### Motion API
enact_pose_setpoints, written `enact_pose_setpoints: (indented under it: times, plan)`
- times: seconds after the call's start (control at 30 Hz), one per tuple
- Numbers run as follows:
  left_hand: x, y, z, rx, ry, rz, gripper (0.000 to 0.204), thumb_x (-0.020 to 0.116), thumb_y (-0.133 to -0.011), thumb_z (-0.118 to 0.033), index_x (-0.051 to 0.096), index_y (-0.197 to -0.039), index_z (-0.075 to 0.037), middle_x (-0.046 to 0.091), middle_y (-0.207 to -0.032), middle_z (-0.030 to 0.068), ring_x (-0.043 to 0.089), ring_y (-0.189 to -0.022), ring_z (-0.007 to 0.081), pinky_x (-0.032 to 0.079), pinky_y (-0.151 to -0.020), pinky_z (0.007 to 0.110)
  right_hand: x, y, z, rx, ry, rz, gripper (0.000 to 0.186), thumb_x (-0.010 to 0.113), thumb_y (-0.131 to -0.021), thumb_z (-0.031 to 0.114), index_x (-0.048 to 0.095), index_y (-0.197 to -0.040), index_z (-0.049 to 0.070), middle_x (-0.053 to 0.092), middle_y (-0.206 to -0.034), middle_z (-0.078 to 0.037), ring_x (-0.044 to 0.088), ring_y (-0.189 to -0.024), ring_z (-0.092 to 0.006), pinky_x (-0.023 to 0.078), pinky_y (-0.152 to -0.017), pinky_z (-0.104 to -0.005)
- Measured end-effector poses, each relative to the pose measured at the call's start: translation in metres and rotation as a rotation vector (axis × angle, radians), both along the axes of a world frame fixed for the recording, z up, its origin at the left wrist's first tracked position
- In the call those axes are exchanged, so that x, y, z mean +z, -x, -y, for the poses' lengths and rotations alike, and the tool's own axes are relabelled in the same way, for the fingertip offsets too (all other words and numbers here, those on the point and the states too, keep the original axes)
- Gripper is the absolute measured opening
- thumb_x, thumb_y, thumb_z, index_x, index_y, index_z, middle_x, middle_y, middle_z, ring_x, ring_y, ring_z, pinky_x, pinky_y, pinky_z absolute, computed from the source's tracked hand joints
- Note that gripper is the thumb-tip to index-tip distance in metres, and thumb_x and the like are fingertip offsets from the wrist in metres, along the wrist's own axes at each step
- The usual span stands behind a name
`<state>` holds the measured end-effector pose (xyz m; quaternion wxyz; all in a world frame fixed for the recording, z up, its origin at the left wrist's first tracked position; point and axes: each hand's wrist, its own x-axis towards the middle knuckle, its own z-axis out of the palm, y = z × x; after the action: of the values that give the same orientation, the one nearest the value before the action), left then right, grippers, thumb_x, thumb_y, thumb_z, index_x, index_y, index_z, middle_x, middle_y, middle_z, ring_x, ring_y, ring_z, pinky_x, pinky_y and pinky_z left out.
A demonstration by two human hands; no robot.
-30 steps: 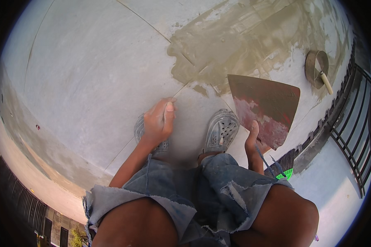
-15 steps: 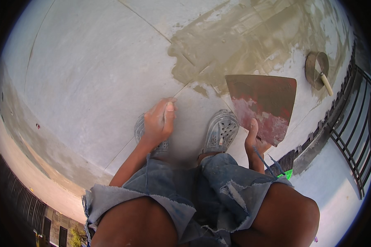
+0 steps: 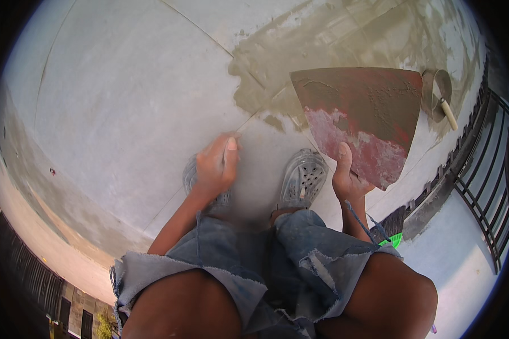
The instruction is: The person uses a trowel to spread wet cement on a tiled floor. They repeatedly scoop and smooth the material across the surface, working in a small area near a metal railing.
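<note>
My left hand [image 3: 218, 164] is closed in a pinch above the pale floor; what it holds, if anything, I cannot make out. My right hand [image 3: 348, 175] grips a wide, flat red plate [image 3: 365, 107] with grey-green paste over its upper part, thumb on top. Under and beyond the plate, wet grey-green mortar [image 3: 283, 51] is spread over the floor and its joint lines. My grey clogs [image 3: 302, 175] are below, between my hands.
A round container [image 3: 435, 82] with a light-handled tool [image 3: 448, 113] stands at the upper right. A dark metal railing [image 3: 481, 186] runs along the right. A broom with a green head [image 3: 393, 238] lies behind my right arm. A dark gate [image 3: 28, 263] shows at the lower left.
My right hand has raised the red plate upward and closer to view, so it now reaches over part of the round container. My left hand has stayed almost in place.
</note>
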<state>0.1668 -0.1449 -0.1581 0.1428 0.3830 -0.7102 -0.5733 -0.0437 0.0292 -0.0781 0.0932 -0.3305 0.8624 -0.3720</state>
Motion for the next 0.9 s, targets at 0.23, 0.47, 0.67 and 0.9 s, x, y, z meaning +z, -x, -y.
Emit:
enact_pose_setpoints:
  times: [0.23,0.47,0.67,0.9]
  plan:
    - [-0.004,-0.001,-0.001,0.026,0.000,-0.038,0.032,0.054,-0.114,-0.025,0.073,-0.114,0.000,0.071,-0.083,0.0083,0.069,-0.064,0.0180,0.054,-0.063,0.033,-0.010,0.006,0.053,0.301,0.038,-0.058,0.020,0.081,-0.091,0.001,0.077,-0.110,-0.006,0.080,-0.098,-0.019,0.080,-0.077,-0.0252,0.060,-0.067,-0.0311]
    - [-0.001,0.001,-0.001,0.042,-0.011,-0.028,0.033,0.053,-0.114,-0.026,0.073,-0.114,0.001,0.071,-0.082,0.0087,0.069,-0.064,0.0185,0.055,-0.063,0.033,-0.007,0.003,0.052,0.266,0.042,-0.127,0.020,0.082,-0.091,0.001,0.078,-0.109,-0.006,0.080,-0.093,-0.017,0.080,-0.078,-0.0236,0.060,-0.069,-0.0302]
    - [-0.002,0.000,-0.001,0.027,-0.005,-0.033,0.034,0.052,-0.114,-0.027,0.072,-0.113,0.001,0.071,-0.082,0.0087,0.069,-0.065,0.0187,0.055,-0.063,0.033,-0.004,0.004,0.044,0.194,0.012,-0.083,0.017,0.081,-0.093,0.003,0.078,-0.107,-0.005,0.081,-0.094,-0.016,0.079,-0.077,-0.0249,0.059,-0.070,-0.0300]
    - [-0.002,0.001,-0.001,0.030,-0.017,-0.032,0.034,0.052,-0.114,-0.027,0.072,-0.113,0.000,0.071,-0.082,0.0082,0.069,-0.064,0.0185,0.055,-0.063,0.034,-0.004,0.006,0.034,0.138,-0.016,0.026,0.021,0.080,-0.096,0.001,0.074,-0.115,-0.006,0.078,-0.109,-0.017,0.076,-0.095,-0.0236,0.060,-0.081,-0.0349]
